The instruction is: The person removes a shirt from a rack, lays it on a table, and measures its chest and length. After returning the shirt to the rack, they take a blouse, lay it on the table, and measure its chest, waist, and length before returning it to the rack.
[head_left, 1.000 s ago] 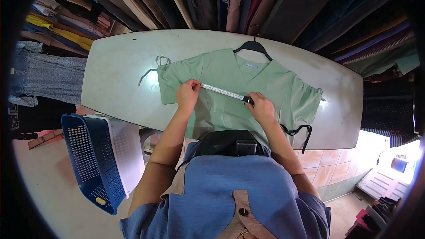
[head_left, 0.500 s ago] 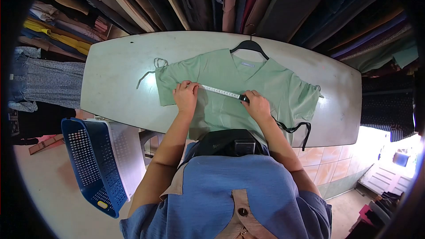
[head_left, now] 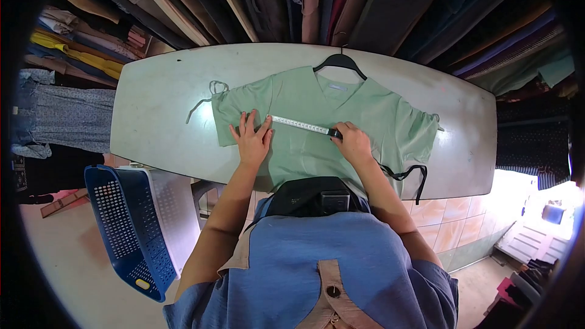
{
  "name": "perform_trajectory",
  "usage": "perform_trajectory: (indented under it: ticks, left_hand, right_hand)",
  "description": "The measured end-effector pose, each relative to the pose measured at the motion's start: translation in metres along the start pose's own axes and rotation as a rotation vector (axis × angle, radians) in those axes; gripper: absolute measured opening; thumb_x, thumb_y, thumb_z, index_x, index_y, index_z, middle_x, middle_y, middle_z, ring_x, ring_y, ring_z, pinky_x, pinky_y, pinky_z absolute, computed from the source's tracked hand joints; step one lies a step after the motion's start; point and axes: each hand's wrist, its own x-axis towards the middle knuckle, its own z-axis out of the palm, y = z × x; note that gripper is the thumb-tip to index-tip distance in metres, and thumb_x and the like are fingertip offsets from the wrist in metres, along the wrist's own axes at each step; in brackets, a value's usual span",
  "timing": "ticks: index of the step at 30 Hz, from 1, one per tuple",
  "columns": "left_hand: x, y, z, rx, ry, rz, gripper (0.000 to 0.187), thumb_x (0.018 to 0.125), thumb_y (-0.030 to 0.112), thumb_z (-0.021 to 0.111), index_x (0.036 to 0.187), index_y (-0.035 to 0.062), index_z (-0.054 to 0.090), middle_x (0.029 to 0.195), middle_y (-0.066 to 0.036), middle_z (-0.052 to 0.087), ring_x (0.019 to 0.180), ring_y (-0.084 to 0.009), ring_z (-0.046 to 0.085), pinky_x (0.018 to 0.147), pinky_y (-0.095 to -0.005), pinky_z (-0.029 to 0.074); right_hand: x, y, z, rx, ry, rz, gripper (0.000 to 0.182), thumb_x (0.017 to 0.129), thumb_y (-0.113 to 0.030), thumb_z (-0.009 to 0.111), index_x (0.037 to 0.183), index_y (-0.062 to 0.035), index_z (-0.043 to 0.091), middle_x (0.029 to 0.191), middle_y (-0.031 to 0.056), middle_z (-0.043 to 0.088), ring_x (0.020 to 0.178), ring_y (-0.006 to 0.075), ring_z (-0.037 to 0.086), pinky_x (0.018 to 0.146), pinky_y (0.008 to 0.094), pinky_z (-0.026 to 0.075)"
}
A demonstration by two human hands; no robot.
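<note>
A light green short-sleeved top [head_left: 304, 105] with a V neck lies flat on the white table, a black hanger [head_left: 341, 64] in its neckline. Across its chest stretches a white tape measure [head_left: 298, 123]. My right hand [head_left: 354, 142] is closed around the tape's black case at the right end. My left hand [head_left: 251, 137] rests on the top near the left sleeve, its fingers spread, with the thumb side touching the free end of the tape. A black strap [head_left: 405, 173] hangs over the table's near edge, beside my right forearm.
Under the top is a white table [head_left: 158, 109] with rounded ends. Dark trousers and other clothes [head_left: 268, 6] hang along the far side. Blue and white plastic baskets [head_left: 125, 225] stand at the left front. More garments [head_left: 73, 109] hang at the left.
My left hand has gone from pinching the tape's end to lying with fingers spread on the cloth. The tape is still stretched out, and my right hand keeps hold of its case.
</note>
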Motion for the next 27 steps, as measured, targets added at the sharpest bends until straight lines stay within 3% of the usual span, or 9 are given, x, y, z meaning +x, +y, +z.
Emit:
perform_trajectory:
  ticks: [17, 27]
  left_hand:
    - [-0.001, -0.001, 0.003, 0.016, -0.014, 0.007, 0.034, 0.083, 0.028, 0.060, 0.117, 0.0293, 0.062, 0.135, -0.007, 0.042, 0.129, -0.0330, 0.032, 0.100, -0.0686, 0.014]
    - [-0.001, -0.002, 0.006, 0.033, -0.023, -0.003, 0.034, 0.083, 0.027, 0.060, 0.117, 0.0305, 0.062, 0.135, -0.006, 0.041, 0.130, -0.0325, 0.031, 0.101, -0.0680, 0.012]
  right_hand:
    - [-0.052, 0.087, -0.073, 0.006, 0.168, 0.353, 0.028, 0.068, -0.009, 0.073, 0.095, -0.0129, 0.067, 0.091, 0.0072, 0.063, 0.085, 0.0290, 0.061, 0.071, 0.0396, 0.049]
    - [-0.062, 0.112, -0.084, -0.009, 0.165, 0.438, 0.029, 0.066, -0.006, 0.073, 0.094, -0.0127, 0.068, 0.091, 0.0082, 0.065, 0.083, 0.0284, 0.062, 0.071, 0.0394, 0.049]
